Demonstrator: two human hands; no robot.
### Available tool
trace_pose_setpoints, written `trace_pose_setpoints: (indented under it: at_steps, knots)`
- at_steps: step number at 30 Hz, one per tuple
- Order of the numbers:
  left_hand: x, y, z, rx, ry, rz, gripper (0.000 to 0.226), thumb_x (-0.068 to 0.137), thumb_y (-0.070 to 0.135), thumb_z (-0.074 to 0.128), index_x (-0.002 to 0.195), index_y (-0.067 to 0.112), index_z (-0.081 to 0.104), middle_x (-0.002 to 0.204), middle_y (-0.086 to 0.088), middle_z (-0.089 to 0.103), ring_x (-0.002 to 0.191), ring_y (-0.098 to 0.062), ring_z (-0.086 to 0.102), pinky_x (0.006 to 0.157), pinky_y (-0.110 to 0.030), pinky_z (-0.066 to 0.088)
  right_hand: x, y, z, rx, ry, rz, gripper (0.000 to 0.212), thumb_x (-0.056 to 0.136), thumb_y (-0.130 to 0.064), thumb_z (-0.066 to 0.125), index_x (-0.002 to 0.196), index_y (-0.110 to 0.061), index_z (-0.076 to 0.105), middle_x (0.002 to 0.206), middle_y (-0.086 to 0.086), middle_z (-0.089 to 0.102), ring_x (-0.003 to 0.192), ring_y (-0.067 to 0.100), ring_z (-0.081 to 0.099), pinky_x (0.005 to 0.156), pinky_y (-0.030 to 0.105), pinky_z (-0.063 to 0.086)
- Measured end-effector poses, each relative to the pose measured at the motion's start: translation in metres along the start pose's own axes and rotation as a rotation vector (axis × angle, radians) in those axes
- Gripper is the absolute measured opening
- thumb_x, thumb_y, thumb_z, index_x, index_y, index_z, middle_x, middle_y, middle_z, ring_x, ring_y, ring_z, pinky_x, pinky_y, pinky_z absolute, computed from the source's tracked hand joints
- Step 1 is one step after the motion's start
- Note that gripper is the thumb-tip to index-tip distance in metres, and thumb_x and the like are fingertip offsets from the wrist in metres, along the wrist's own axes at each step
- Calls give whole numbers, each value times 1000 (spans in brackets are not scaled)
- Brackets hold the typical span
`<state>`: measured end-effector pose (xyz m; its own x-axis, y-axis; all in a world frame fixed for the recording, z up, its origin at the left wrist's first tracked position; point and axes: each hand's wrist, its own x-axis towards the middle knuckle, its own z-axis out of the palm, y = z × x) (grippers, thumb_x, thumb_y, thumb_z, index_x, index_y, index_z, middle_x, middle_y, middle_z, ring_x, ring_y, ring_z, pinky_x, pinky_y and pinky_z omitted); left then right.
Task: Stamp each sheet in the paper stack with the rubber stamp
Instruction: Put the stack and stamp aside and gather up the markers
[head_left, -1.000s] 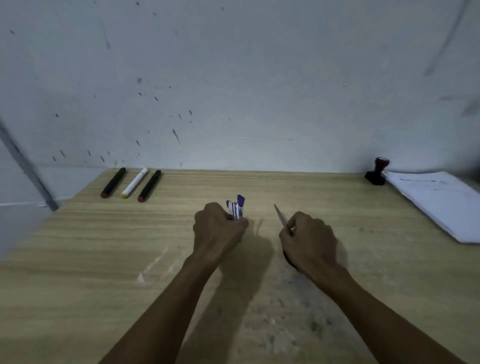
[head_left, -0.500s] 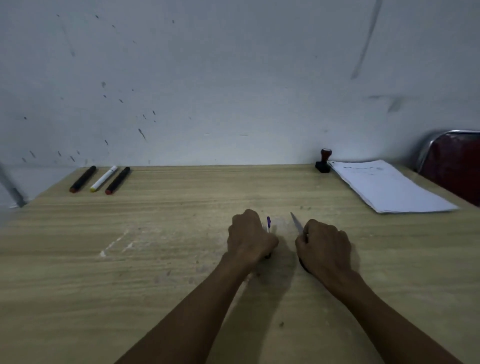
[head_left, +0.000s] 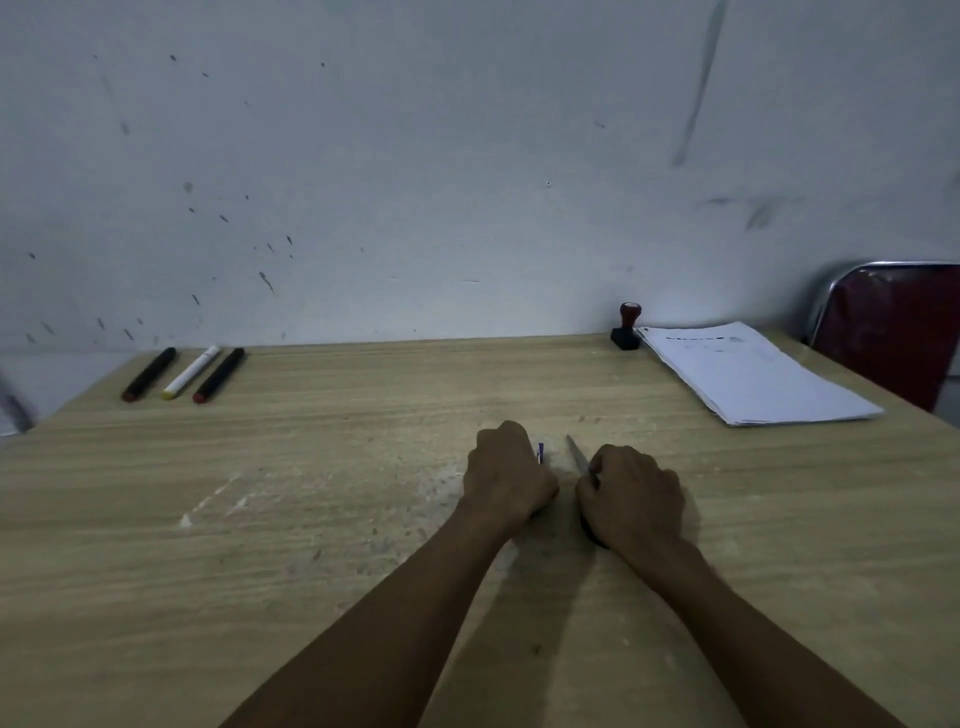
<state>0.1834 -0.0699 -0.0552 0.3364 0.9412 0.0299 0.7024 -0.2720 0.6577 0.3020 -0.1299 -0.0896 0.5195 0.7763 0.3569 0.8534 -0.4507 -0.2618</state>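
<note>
Three markers (head_left: 183, 373) lie at our table's (head_left: 311, 519) far-left edge; rubber stamp (head_left: 627, 327) touches paper stack (head_left: 753, 374) far-right. Left hand (head_left: 509, 475) fisted around a purple-tipped item (head_left: 540, 453), right hand (head_left: 631, 493) around a thin blade (head_left: 576, 452).

Head camera looks forward and down over the table (head_left: 311, 519) toward the wall (head_left: 415, 156).

Both hands rest fisted mid-worktop (head_left: 322, 519): the left hand (head_left: 506, 475) grips a small purple-tipped item (head_left: 540, 453), the right hand (head_left: 631, 496) a thin grey blade-like piece (head_left: 576, 452). The rubber stamp (head_left: 627, 327) stands touching the paper stack (head_left: 753, 376) far right; three markers (head_left: 187, 373) lie far left.
</note>
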Motion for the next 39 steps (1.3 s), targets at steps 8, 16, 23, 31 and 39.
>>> trace_pose_setpoints:
  at_steps: [8,16,23,31,39]
  knots:
    - [0,-10,-10,-20,-3,2,47,68,46,78,70,17,42,76,-3,52,65,-20,56,49,-24,37,-2,-12,-12,-14,18,-29,33,88,-41,54,114,-22,59,113,1,61,107,24,55,86,37,37]
    - [8,-82,-66,-43,256,113,36,79,46,69,102,18,64,93,-2,65,91,-22,61,81,-38,53,-3,-74,-17,251,38,-219,28,86,-35,63,110,-19,65,101,1,64,101,23,57,85,37,41]
    - [10,-166,-142,-28,355,103,23,80,33,71,96,17,67,82,1,67,79,-25,65,76,-41,55,-6,-168,0,440,-114,-304,25,84,-33,68,105,-21,66,89,-4,65,87,17,59,70,27,42]
    - [29,-247,-215,72,446,-29,17,81,25,70,93,14,68,88,-2,69,84,-20,64,79,-34,53,0,-276,44,501,-321,-317,20,79,-32,67,97,-25,65,86,-7,66,86,14,61,71,29,48]
    - [89,-307,-265,205,480,-94,16,85,15,63,98,7,69,100,-10,66,90,-25,61,75,-33,47,36,-373,95,505,-400,-363,13,78,-26,64,90,-21,65,87,-2,63,80,20,61,71,33,53]
